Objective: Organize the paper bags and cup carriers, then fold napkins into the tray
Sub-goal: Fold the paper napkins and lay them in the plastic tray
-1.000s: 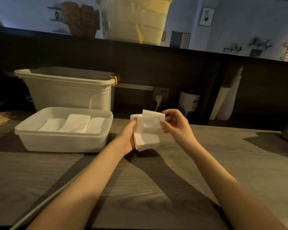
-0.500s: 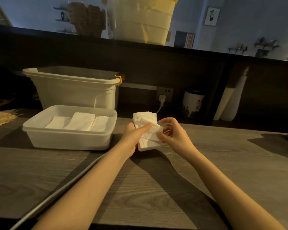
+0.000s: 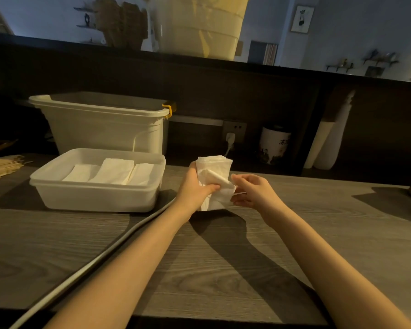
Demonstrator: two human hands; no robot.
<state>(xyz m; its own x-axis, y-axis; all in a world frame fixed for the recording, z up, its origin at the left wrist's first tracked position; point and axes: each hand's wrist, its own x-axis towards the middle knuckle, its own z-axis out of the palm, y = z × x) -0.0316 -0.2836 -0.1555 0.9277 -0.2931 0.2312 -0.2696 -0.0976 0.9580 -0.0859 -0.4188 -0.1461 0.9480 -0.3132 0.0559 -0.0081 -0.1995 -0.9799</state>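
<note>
Both bare forearms reach forward over wooden counter (image 3: pixel 223 269), converging toward its far middle. Left hand (image 3: pixel 195 188) grips napkin stack (image 3: pixel 215 169) upright above counter, thumb across front, fingers wrapped behind. Right hand (image 3: pixel 253 192) just right of stack, palm turned toward left hand, fingers (image 3: pixel 239 180) loosely curled, tips pinching edge of one napkin at stack's right side. Wrists roughly level, hands close together, not touching each other.

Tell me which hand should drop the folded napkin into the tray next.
Left, probably. The left hand grips the napkin and lies nearer the tray, which sits on its side. The right hand only pinches the napkin's far edge.
</note>
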